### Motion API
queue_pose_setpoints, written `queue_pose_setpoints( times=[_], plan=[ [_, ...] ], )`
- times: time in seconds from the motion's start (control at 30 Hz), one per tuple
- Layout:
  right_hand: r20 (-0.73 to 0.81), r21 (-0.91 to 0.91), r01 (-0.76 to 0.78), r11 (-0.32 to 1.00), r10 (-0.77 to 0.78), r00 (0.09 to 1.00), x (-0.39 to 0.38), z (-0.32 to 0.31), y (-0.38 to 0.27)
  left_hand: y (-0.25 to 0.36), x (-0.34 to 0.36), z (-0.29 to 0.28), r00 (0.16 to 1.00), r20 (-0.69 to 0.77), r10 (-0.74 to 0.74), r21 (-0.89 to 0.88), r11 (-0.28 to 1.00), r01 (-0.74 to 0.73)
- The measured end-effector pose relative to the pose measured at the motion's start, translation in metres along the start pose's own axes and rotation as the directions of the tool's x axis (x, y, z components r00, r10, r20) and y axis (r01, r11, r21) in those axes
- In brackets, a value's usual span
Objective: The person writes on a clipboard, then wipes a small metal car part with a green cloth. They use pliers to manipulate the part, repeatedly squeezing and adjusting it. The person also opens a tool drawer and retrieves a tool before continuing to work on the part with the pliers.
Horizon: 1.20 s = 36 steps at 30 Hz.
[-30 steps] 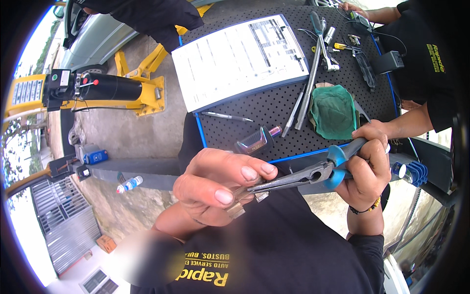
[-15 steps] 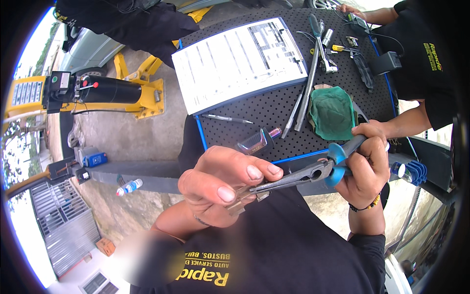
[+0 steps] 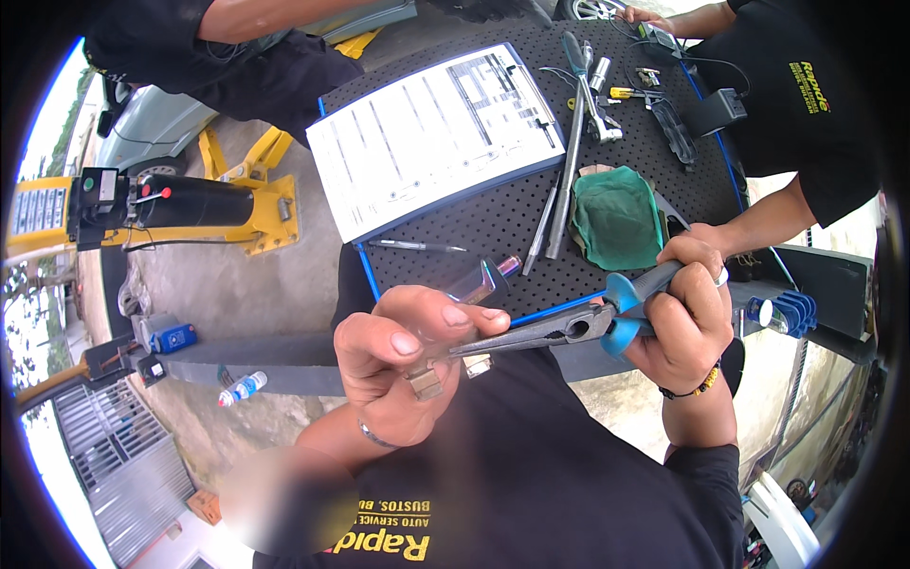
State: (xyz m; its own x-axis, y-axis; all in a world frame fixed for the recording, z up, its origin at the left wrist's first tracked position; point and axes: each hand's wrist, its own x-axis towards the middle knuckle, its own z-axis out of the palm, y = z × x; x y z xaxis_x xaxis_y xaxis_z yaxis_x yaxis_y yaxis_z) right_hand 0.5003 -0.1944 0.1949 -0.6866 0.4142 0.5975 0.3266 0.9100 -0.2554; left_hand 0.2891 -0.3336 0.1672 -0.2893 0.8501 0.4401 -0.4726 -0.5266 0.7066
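Note:
My left hand (image 3: 389, 365) pinches a small bent metal clip (image 3: 425, 381) between thumb and fingers. Its fingers partly cover the clip. Long-nose pliers (image 3: 569, 329) with blue and grey handles are gripped in my right hand (image 3: 690, 327). The jaws point left, and their tips meet the clip beside my left fingertips. How firmly the tips bite cannot be made out. Both hands are raised in front of my dark shirt, at the near edge of the black perforated table (image 3: 517, 223).
On the table lie a clipboard with a printed sheet (image 3: 436, 142), a pen (image 3: 417, 246), a green cloth-like tray (image 3: 618, 218), long bars, a ratchet (image 3: 597, 119) and a shiny purple-tinted bottle (image 3: 488, 280). Co-workers stand at the far left and right; one person's hand (image 3: 697, 237) is close behind my right hand.
The whole view has shifted, so the table things sit farther left. The clip is tilted differently in my left fingers. A co-worker's forearm has come into sight at the upper left.

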Motion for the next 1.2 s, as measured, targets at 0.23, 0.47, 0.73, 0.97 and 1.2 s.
queue_pose_setpoints(
  times=[0.23, 0.47, 0.73, 0.97, 1.2],
  plan=[
    [-0.074, -0.126, 0.018, 0.992, -0.027, 0.997, 0.004, 0.003, 0.001, 0.009, 0.005, 0.01, 0.943, -0.193, -0.273, -0.214, 0.949, 0.231],
    [-0.098, -0.162, 0.029, 0.986, -0.045, 0.994, 0.003, 0.0, 0.001, 0.018, 0.005, 0.019, 0.883, -0.323, -0.342, -0.198, 0.936, 0.29],
    [-0.108, -0.205, 0.034, 0.978, -0.057, 0.992, 0.004, -0.003, 0.001, 0.017, 0.006, 0.019, 0.885, -0.299, -0.357, -0.115, 0.934, 0.338],
    [-0.01, -0.189, 0.056, 0.98, -0.059, 0.998, 0.006, -0.014, -0.001, 0.021, 0.007, 0.025, 0.894, -0.304, -0.329, -0.036, 0.942, 0.334],
    [-0.206, 0.065, 0.08, 0.995, -0.065, 0.976, -0.005, -0.005, 0.018, 0.033, 0.008, 0.029, 0.842, -0.225, -0.49, -0.093, 0.871, 0.482]
  ],
)
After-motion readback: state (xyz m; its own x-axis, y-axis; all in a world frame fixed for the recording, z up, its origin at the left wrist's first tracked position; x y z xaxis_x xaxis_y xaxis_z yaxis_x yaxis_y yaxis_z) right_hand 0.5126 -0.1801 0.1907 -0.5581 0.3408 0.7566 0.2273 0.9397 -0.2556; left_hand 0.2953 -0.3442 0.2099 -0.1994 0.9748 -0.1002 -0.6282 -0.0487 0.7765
